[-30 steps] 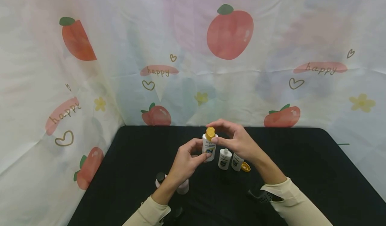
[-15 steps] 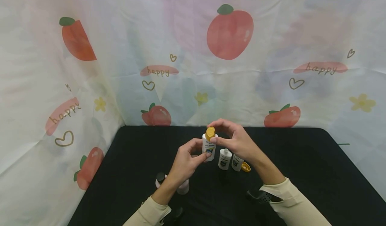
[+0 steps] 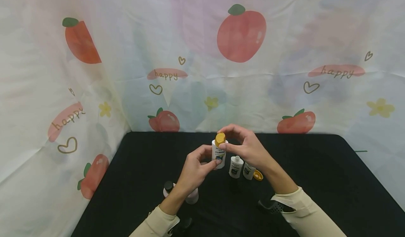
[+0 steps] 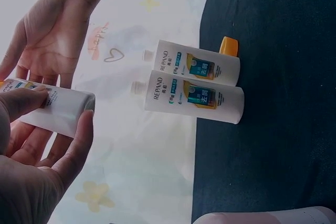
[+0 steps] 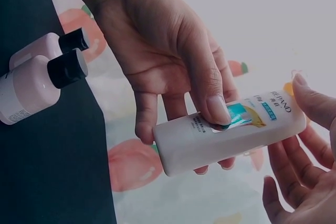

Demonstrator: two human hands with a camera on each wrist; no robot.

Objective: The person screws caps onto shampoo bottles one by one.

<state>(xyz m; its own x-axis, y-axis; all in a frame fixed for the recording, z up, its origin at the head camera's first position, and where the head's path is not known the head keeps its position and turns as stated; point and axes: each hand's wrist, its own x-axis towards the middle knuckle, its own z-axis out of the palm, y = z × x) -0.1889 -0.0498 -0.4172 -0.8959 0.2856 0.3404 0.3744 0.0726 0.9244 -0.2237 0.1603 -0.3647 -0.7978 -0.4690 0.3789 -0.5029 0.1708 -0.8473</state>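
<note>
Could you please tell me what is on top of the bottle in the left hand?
A yellow cap, pinched by the right hand, is on the white bottle; the neck beneath it is covered from view.

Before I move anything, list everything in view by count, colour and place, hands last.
Held bottle: one, white, raised above the table
Gripped cap: one, yellow, at the held bottle's top
Uncapped bottles: two, white, upright side by side on the table
Loose cap: one, yellow, on the table beside an uncapped bottle
Pink bottles: two, pale pink, black-capped, by the left forearm
Table: one, black, beneath
Backdrop: pastel, fruit-printed, behind and left
Sleeves: two, cream, on the forearms
Wrist gear: black, near the cuffs, partly hidden
Left hand: one, bare, round the held bottle
Right hand: one, bare, pinching the gripped cap
</note>
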